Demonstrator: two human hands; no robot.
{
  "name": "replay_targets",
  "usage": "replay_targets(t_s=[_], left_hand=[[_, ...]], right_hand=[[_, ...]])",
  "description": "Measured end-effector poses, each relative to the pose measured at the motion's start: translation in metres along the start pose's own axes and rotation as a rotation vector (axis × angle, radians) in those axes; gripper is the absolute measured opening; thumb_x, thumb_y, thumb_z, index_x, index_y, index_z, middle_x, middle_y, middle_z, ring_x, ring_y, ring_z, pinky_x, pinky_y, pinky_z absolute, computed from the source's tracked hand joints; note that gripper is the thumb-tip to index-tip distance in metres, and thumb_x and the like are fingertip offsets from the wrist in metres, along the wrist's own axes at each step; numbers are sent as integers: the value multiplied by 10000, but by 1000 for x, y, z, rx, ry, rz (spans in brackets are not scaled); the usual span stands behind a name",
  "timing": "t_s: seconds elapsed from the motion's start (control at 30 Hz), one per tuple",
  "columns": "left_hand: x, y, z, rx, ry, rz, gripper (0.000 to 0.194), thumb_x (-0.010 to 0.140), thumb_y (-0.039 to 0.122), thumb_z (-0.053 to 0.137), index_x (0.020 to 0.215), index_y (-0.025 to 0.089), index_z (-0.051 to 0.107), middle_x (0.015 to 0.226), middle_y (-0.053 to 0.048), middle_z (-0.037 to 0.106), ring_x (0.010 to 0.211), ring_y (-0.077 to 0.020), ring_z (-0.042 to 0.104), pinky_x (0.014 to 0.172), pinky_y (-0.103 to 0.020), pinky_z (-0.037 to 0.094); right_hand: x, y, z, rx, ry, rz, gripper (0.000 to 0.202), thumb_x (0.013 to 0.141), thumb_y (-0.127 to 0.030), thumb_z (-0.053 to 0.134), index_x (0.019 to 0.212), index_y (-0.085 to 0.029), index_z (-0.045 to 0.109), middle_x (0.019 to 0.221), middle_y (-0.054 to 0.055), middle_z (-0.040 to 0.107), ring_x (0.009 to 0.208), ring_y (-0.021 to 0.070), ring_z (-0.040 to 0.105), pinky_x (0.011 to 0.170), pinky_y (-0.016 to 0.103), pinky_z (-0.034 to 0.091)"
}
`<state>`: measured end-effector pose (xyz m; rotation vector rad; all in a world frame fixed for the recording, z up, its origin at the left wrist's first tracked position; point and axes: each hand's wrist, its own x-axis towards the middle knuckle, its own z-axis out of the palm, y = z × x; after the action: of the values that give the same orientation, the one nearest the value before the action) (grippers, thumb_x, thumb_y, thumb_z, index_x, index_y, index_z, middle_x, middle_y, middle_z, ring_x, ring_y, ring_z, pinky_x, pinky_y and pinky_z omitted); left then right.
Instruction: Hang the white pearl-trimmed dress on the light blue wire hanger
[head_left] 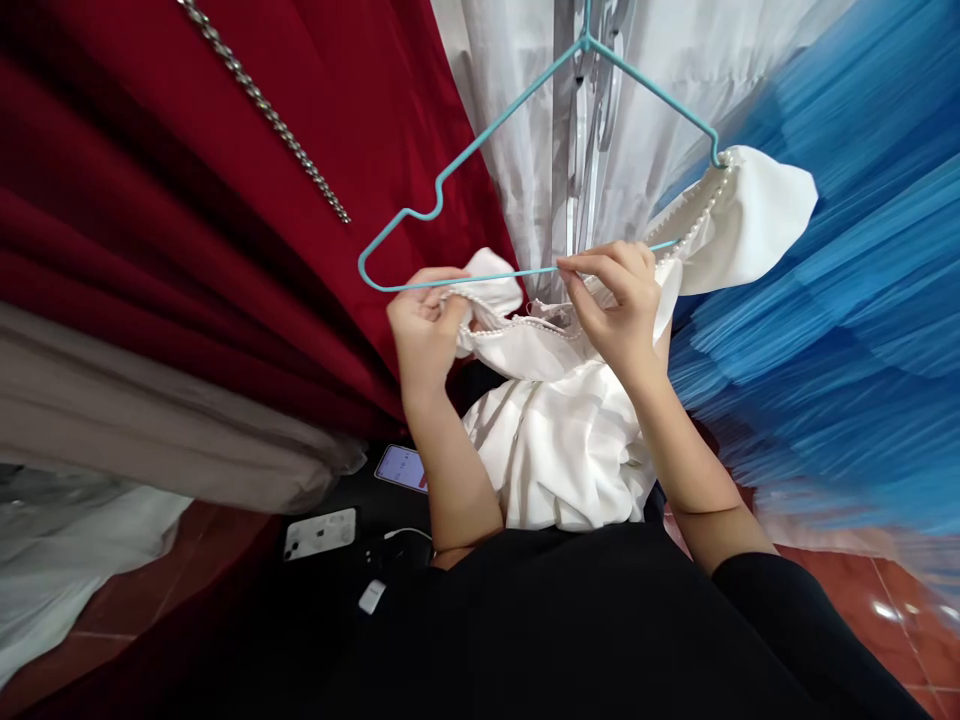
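Note:
A white dress (577,440) with pearl-beaded edging lies gathered in front of my body. Its right sleeve (769,225) hangs over the right shoulder of a light-blue hanger (487,130). The hanger's left end is bare. My left hand (427,325) is closed on the beaded edge of the dress's left side, just under the hanger's bottom bar. My right hand (619,300) pinches that bottom bar near its middle, with thumb and forefinger together. Part of the bar on the right runs inside the dress.
Red fabric (337,120) hangs at left, with a beaded strip (262,105) before it. White cloth (510,120) and a metal stand are behind the hanger; blue tulle (825,330) is at right. Two phones (320,534) and a small white item (371,597) lie on a black surface.

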<state>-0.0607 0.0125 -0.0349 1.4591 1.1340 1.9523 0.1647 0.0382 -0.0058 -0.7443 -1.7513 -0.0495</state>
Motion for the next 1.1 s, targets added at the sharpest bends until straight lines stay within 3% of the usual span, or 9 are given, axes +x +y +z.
replay_targets(t_s=[0.1, 0.2, 0.3, 0.47, 0.6, 0.73, 0.9, 1.0, 1.1], left_hand=[[-7, 16, 35, -176, -209, 53, 324, 903, 409, 768, 1157, 224, 686, 1187, -82, 777, 1134, -251, 757, 963, -363, 619], [-15, 22, 66, -334, -143, 141, 245, 999, 487, 637, 1114, 271, 654, 1135, -40, 773, 1138, -235, 750, 1077, -418, 588], [-19, 21, 80, -396, -53, 205, 195, 1034, 454, 588, 1054, 267, 640, 1009, -13, 757, 1050, -208, 754, 1120, -439, 564], [-12, 21, 75, -402, 1, 173, 218, 1019, 475, 612, 1028, 257, 603, 908, -3, 720, 946, -199, 751, 1086, -454, 585], [-10, 23, 72, -321, 33, 133, 321, 985, 581, 618, 1004, 263, 577, 863, -10, 689, 900, -213, 739, 1069, -477, 589], [-10, 22, 70, -302, 6, 126, 349, 970, 611, 619, 1004, 267, 581, 864, -15, 679, 894, -214, 731, 1057, -465, 587], [-7, 22, 63, -303, 7, 125, 306, 974, 554, 639, 996, 252, 589, 870, -22, 691, 904, -213, 735, 1023, -429, 594], [-5, 21, 60, -302, 6, 130, 321, 958, 560, 662, 998, 251, 585, 865, -19, 683, 913, -218, 739, 1019, -432, 596], [-4, 19, 60, -300, 8, 121, 346, 950, 589, 660, 999, 255, 581, 868, -26, 686, 922, -225, 741, 1002, -434, 606]], right_hand=[[0, -8, 0, -15, 6, 10, 94, 1017, -264, 645, 1041, -276, 735, 946, -16, 737, 908, 167, 681, 946, 431, 477], [-1, -14, -5, -5, 15, -13, 101, 1017, -265, 639, 1059, -275, 731, 978, -7, 744, 943, 172, 697, 939, 427, 509], [2, -7, -17, 25, 72, -66, 141, 1030, -269, 605, 1119, -282, 714, 1090, 14, 721, 1045, 197, 694, 964, 451, 541], [21, 36, -48, -196, 334, -14, 215, 985, -311, 680, 1193, -259, 662, 1156, 117, 639, 1177, 269, 596, 1058, 494, 505], [38, 63, -65, -213, 303, 24, 274, 872, -200, 785, 1108, -264, 660, 1122, 119, 633, 1130, 279, 583, 1026, 458, 508], [58, 67, -79, -156, 297, 105, 256, 803, -2, 700, 898, -239, 710, 909, 71, 695, 861, 209, 651, 820, 373, 547], [74, 78, -103, -130, 362, 162, 305, 743, 61, 644, 811, -199, 789, 748, 30, 722, 603, 142, 612, 556, 310, 437], [64, 91, -119, -208, 244, 322, 271, 761, 28, 651, 828, -169, 824, 756, 57, 760, 599, 124, 629, 550, 306, 426], [45, 92, -137, -274, -76, 466, 244, 695, 31, 721, 761, -185, 813, 673, 43, 743, 546, 97, 602, 495, 299, 391]])
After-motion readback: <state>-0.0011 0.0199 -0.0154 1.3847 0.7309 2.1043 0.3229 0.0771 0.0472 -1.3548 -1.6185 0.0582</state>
